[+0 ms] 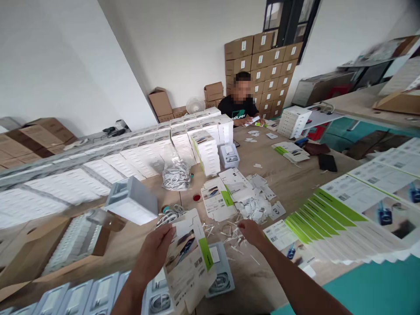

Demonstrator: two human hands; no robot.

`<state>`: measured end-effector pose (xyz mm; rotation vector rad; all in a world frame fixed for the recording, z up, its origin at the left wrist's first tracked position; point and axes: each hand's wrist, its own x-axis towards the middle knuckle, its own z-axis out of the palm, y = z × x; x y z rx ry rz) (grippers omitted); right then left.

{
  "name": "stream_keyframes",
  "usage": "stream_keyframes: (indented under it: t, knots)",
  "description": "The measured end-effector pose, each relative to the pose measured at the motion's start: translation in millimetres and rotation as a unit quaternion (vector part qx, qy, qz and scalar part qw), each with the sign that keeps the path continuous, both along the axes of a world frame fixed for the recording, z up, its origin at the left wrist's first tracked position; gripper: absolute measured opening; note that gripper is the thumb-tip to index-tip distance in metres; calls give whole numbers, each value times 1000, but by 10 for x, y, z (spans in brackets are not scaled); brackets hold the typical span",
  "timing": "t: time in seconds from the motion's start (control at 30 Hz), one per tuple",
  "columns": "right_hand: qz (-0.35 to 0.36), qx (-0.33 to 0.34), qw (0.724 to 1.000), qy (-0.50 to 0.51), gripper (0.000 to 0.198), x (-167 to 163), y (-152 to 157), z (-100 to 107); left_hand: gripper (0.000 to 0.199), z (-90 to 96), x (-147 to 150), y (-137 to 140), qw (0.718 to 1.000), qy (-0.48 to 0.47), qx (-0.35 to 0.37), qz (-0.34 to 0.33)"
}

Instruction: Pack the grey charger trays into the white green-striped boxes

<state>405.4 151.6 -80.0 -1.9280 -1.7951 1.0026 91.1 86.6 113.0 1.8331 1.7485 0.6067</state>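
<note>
Two bare hands work low in the frame over a wooden table (295, 175). The left hand (156, 250) pinches the upper left edge of a flat, unfolded carton (188, 258), fingers closed on the card. The carton is white with a green stripe, a product photo and small print; its long axis runs from upper left to lower right, tilted toward the camera, over a tray with coiled cable (220, 280). The right hand (251, 232) hovers loosely open, holding nothing, just above scattered white twist ties (229, 234) at centre.
</note>
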Motion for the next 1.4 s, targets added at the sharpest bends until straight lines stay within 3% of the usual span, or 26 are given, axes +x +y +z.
stream_keyframes:
  t: [0.17, 0.27, 0.37, 0.47, 0.57, 0.67, 0.73, 0.83, 0.93, 1.03, 1.1, 1.23, 1.4]
  knots:
    - [79, 82, 993, -39, 25, -145, 147, 386, 36, 48, 105, 57, 999, -3, 37, -18]
    - [134, 94, 981, -106, 25, -247, 200, 569, 35, 125, 168, 77, 999, -4, 45, -19]
    - [132, 106, 977, -127, 22, -309, 188, 719, 34, 198, 180, 55, 998, -5, 54, -23]
    - [114, 183, 976, -32, 24, -398, 78, 1014, 35, 222, 165, 9, 997, -6, 63, -37]
    - [122, 250, 952, 123, 17, -578, -105, 1458, 35, 211, 183, -34, 997, -9, 61, -53]
    - [168, 262, 929, 201, 19, -779, -270, 1837, 34, 223, 229, -71, 995, -19, 55, -77]
    - [198, 240, 924, 221, 17, -856, -335, 1975, 34, 255, 242, -100, 994, -26, 60, -89]
    - [192, 213, 927, 240, 10, -840, -363, 2044, 27, 304, 211, -151, 992, -68, 55, -86]
    - [145, 259, 921, 253, 12, -748, -333, 2057, 23, 314, 162, -184, 980, -196, 16, -43]
    - [163, 359, 885, 247, 14, -708, -305, 2083, 63, 308, 166, -162, 931, -364, -17, -16]
    - [210, 434, 849, 216, 17, -720, -303, 2099, 76, 318, 196, -129, 893, -448, -22, -24]
    - [278, 548, 773, 154, 31, -751, -309, 2102, 43, 347, 234, -100, 840, -535, -67, -59]
    - [315, 595, 733, 94, 41, -720, -286, 2058, 36, 344, 223, -150, 809, -578, -91, -50]
